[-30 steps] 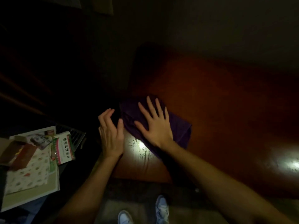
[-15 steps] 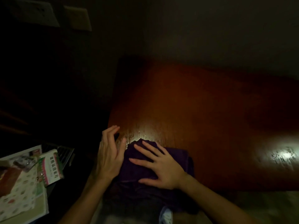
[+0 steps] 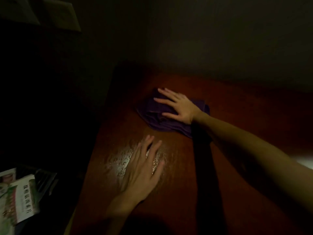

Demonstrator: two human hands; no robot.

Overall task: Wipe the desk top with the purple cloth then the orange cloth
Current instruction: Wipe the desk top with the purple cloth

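Your right hand (image 3: pixel 180 106) presses the crumpled purple cloth (image 3: pixel 162 119) flat, fingers straight and spread, on the reddish-brown wooden desk top (image 3: pixel 237 116). Your left hand (image 3: pixel 144 170), fingers splayed, rests on bare wood nearer you. Printed booklets (image 3: pixel 18 199) lie well left of its fingertips.

Dim home room: wooden desk (image 3: pixel 237 116), wall switch plate (image 3: pixel 62 16), leaflets (image 3: pixel 18 199).

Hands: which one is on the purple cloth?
The right hand, spread flat on the purple cloth; the left hand rests on the bare desk.
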